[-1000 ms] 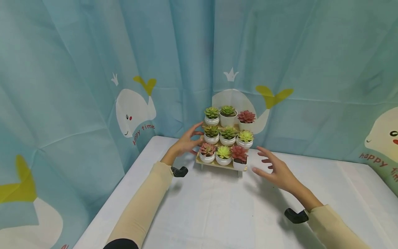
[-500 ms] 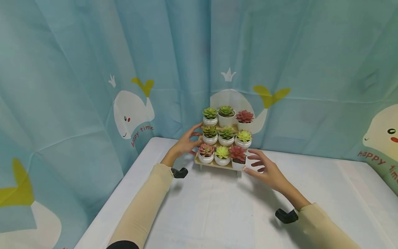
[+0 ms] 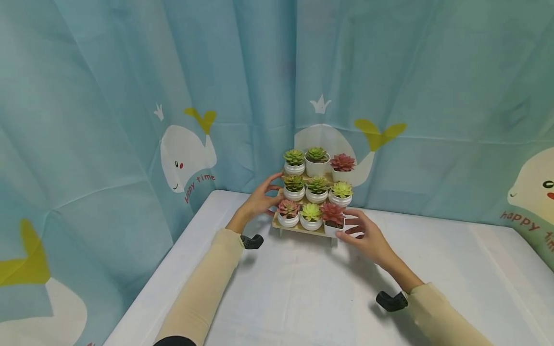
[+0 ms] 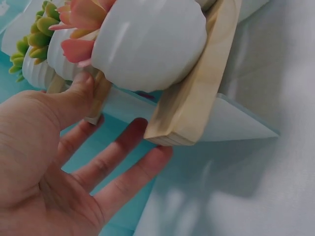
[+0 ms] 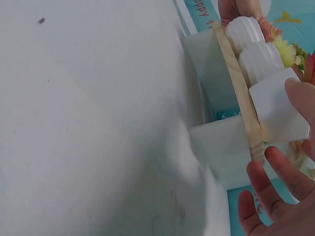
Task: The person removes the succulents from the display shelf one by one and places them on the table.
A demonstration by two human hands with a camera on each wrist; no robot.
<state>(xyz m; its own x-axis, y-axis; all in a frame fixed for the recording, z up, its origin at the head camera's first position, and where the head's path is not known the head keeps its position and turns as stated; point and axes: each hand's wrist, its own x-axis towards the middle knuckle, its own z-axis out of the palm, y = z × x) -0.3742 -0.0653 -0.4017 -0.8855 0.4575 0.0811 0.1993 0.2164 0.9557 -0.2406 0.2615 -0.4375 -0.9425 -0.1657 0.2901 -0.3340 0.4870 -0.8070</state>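
Reaching forward over the white table [image 3: 303, 288], your right hand [image 3: 368, 238] sits at the right end of the tiered wooden stand [image 3: 303, 227], fingers spread and only lightly bent; in the right wrist view the thumb lies against the square white pot [image 5: 278, 110] at that end of the lowest tier, while the other fingertips [image 5: 275, 162] hang just below the wooden edge, and you cannot tell whether they touch it. That square pot carries a red succulent [image 3: 332, 212], right beside your fingers. Your left hand [image 3: 259, 199] is at the opposite end of the stand, fingers open and fairly straight; the left wrist view shows the thumb pressed against the wood under a round white pot [image 4: 150, 42] with a pink succulent [image 4: 81, 22], and the remaining fingers [image 4: 133, 169] reaching beneath the lowest plank, close to it though contact is not clear. Between your two hands the front row holds three pots; beyond your fingertips the middle tier holds three more with green rosettes, and farther still the top tier holds two green ones and a red one. Behind everything hangs a blue curtain [image 3: 108, 96] printed with white whales
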